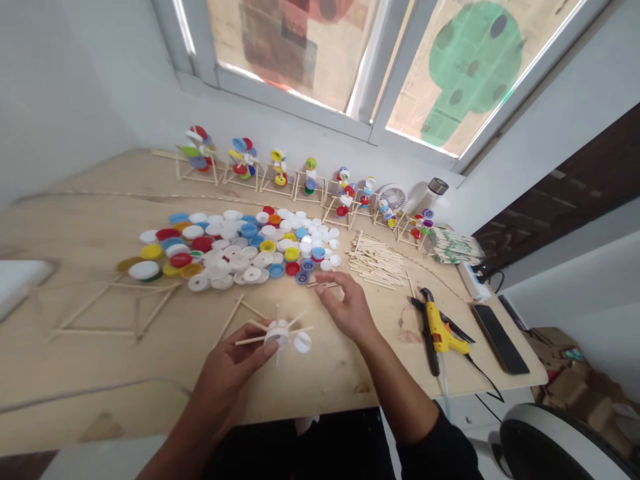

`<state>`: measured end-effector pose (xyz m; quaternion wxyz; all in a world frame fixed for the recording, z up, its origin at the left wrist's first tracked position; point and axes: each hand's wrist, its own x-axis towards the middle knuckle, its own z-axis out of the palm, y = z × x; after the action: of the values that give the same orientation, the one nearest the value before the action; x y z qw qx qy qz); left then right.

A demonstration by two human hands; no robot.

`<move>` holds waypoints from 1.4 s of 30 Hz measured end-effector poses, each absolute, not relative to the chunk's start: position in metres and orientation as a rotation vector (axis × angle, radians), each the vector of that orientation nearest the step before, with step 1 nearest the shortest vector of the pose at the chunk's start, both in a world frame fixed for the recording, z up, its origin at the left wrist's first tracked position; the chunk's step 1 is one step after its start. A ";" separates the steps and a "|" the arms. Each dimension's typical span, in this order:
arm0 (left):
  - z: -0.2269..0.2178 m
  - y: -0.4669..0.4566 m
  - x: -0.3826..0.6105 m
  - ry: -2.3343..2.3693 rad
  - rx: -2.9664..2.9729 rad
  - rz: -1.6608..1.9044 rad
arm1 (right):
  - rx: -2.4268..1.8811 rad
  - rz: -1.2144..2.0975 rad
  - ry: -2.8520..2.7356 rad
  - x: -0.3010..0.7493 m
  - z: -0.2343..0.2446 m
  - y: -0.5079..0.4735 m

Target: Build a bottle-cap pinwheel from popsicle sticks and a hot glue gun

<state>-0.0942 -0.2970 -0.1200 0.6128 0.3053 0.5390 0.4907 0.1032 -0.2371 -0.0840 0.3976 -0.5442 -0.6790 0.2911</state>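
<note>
My left hand (240, 357) grips a white wheel hub (277, 335) made of bottle caps, with several thin wooden sticks poking out around it. A single white cap (302, 342) sits at the hub's right side, by the end of one stick. My right hand (347, 303) reaches over the table at the near right edge of the bottle cap pile (240, 247), thumb and forefinger apart. A couple of short sticks (326, 285) lie at its fingertips. Blue-violet caps (303, 275) are just left of those fingers.
Finished stick stands with cap wheels (245, 160) line the wall. A heap of loose sticks (377, 260) lies right of the caps. Further right are a yellow glue gun (443, 333), a phone (500, 339) and a power strip (474, 281). Stick frames (115, 327) lie at left.
</note>
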 end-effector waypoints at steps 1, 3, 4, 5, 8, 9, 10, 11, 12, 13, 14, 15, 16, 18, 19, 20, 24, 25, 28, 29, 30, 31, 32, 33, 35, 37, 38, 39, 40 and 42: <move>-0.122 -0.297 -0.095 1.237 0.702 1.137 | -1.460 0.643 -1.772 0.101 -0.083 -0.226; -0.125 -0.297 -0.095 1.225 0.696 1.133 | -1.608 0.469 -1.906 0.092 -0.082 -0.204; -0.125 -0.298 -0.094 1.225 0.692 1.140 | -1.662 0.394 -1.982 0.087 -0.081 -0.195; -0.125 -0.300 -0.093 1.225 0.687 1.152 | -1.698 0.329 -2.060 0.081 -0.080 -0.187; -0.124 -0.304 -0.088 1.230 0.652 1.206 | -1.730 0.188 -2.263 0.066 -0.080 -0.169; -0.123 -0.304 -0.088 1.233 0.640 1.225 | -1.730 0.156 -2.313 0.062 -0.080 -0.164; -0.124 -0.304 -0.088 1.237 0.634 1.239 | -1.725 0.130 -2.356 0.059 -0.081 -0.161; -0.124 -0.304 -0.088 1.238 0.639 1.237 | -1.714 0.107 -2.396 0.057 -0.082 -0.158; -0.125 -0.303 -0.090 1.239 0.650 1.230 | -1.699 0.088 -2.434 0.056 -0.083 -0.156; -0.126 -0.302 -0.092 1.238 0.664 1.219 | -1.681 0.070 -2.467 0.055 -0.084 -0.154; -0.127 -0.301 -0.094 1.238 0.679 1.203 | -1.663 0.052 -2.494 0.055 -0.086 -0.153; -0.128 -0.300 -0.096 1.237 0.691 1.181 | -1.651 0.036 -2.510 0.055 -0.087 -0.153; -0.129 -0.299 -0.097 1.236 0.696 1.165 | -1.647 0.021 -2.515 0.056 -0.088 -0.152; -0.131 -0.299 -0.099 1.230 0.686 1.151 | -1.665 -0.003 -2.495 0.058 -0.090 -0.151; -0.132 -0.299 -0.099 1.225 0.673 1.151 | -1.679 -0.013 -2.482 0.058 -0.090 -0.150; -0.132 -0.299 -0.099 1.224 0.657 1.160 | -1.689 -0.021 -2.474 0.058 -0.090 -0.149; -0.134 -0.300 -0.098 1.227 0.628 1.167 | -1.700 -0.051 -2.497 0.052 -0.088 -0.143; -0.134 -0.299 -0.098 1.223 0.630 1.163 | -1.709 -0.059 -2.503 0.049 -0.088 -0.142; -0.134 -0.299 -0.100 1.207 0.645 1.151 | -1.748 -0.067 -2.506 0.041 -0.086 -0.138; -0.133 -0.299 -0.100 1.203 0.650 1.147 | -1.759 -0.064 -2.509 0.039 -0.086 -0.136; -0.133 -0.299 -0.101 1.200 0.654 1.145 | -1.771 -0.063 -2.512 0.037 -0.086 -0.135; -0.133 -0.300 -0.101 1.198 0.655 1.146 | -1.785 -0.061 -2.513 0.035 -0.086 -0.134; -0.132 -0.300 -0.101 1.197 0.653 1.147 | -1.799 -0.058 -2.515 0.034 -0.086 -0.132; -0.132 -0.300 -0.101 1.195 0.650 1.145 | -1.812 -0.053 -2.515 0.033 -0.085 -0.131; -0.132 -0.300 -0.101 1.201 0.643 1.142 | -1.831 -0.033 -2.506 0.034 -0.082 -0.131; -0.131 -0.300 -0.101 1.213 0.634 1.144 | -1.844 -0.014 -2.468 0.039 -0.078 -0.135; -0.131 -0.299 -0.100 1.216 0.630 1.148 | -1.846 -0.005 -2.441 0.043 -0.076 -0.138; -0.131 -0.299 -0.100 1.213 0.629 1.149 | -1.843 0.004 -2.415 0.048 -0.074 -0.143; -0.130 -0.299 -0.099 1.210 0.627 1.155 | -1.835 0.015 -2.396 0.054 -0.072 -0.149; -0.129 -0.299 -0.096 1.208 0.613 1.189 | -1.805 0.047 -2.405 0.066 -0.070 -0.162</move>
<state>-0.0964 -0.2991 -0.1292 0.6207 0.2666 0.5256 0.5171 0.0663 -0.1617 -0.0705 0.0671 -0.5987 -0.7980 0.0157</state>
